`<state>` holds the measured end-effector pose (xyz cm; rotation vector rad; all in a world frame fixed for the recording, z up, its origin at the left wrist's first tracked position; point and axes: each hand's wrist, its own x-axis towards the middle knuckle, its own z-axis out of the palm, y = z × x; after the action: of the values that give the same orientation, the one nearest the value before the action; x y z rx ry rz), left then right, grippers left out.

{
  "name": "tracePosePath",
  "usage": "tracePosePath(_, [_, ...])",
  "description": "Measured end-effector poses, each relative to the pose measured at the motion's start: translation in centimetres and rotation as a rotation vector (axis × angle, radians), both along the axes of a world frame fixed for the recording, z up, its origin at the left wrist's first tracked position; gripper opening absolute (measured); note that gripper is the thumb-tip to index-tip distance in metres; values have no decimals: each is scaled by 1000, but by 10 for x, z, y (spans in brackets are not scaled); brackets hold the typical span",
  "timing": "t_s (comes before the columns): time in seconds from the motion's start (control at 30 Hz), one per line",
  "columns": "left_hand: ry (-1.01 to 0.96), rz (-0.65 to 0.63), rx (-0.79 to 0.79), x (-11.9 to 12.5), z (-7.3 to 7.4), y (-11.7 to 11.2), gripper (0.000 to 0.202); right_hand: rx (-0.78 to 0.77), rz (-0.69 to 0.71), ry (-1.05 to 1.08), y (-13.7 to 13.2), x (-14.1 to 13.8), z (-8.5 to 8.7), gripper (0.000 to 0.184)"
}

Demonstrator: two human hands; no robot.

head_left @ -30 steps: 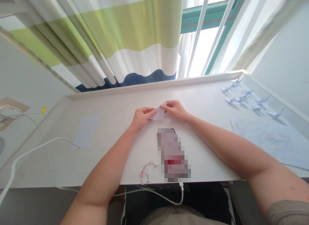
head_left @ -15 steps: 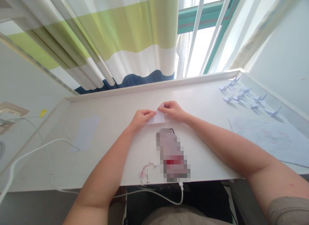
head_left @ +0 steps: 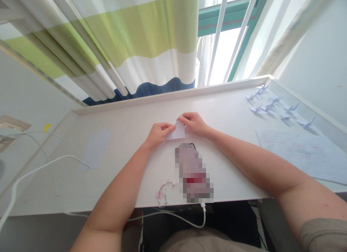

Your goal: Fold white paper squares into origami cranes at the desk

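Observation:
Between my two hands is a small piece of white paper [head_left: 179,132], held just above the white desk. My left hand [head_left: 160,133] pinches its left side with thumb and fingers. At the upper right corner, my right hand [head_left: 193,122] has thumb and fingertips closed on the paper. Part of the sheet is hidden behind the fingers, and its folds are hard to make out. Right below the paper lies a phone [head_left: 192,169], blurred by blocks, with a white cable plugged into its near end.
Several folded paper cranes [head_left: 271,105] stand at the back right, behind written sheets [head_left: 300,152]. White paper [head_left: 96,149] lies at left under a white cable [head_left: 51,161]. A beaded bracelet [head_left: 162,194] is by the desk's front edge. A raised rim [head_left: 173,94] borders the back.
The paper's visible part has shifted slightly as my right hand moves up a little at its corner. Both hands keep their hold. The view has tilted very slightly.

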<state>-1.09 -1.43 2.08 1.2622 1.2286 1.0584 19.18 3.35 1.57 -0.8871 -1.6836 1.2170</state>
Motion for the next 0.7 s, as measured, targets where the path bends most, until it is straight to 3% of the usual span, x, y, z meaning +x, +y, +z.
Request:
tracePosePath(0.17, [3, -35, -14, -1, 1, 0, 48, -42, -7, 97, 5, -3, -3, 39])
tracePosePath(0.33, [-4, -27, -3, 0, -1, 1, 49, -163, 0, 147, 7, -3, -4, 55])
tracePosePath(0.5, [3, -37, 16, 2, -2, -1, 51, -89, 66, -8, 0, -1, -1, 48])
tracePosePath(0.7, [87, -122, -7, -2, 1, 0, 55, -127, -31, 100, 7, 1, -5, 52])
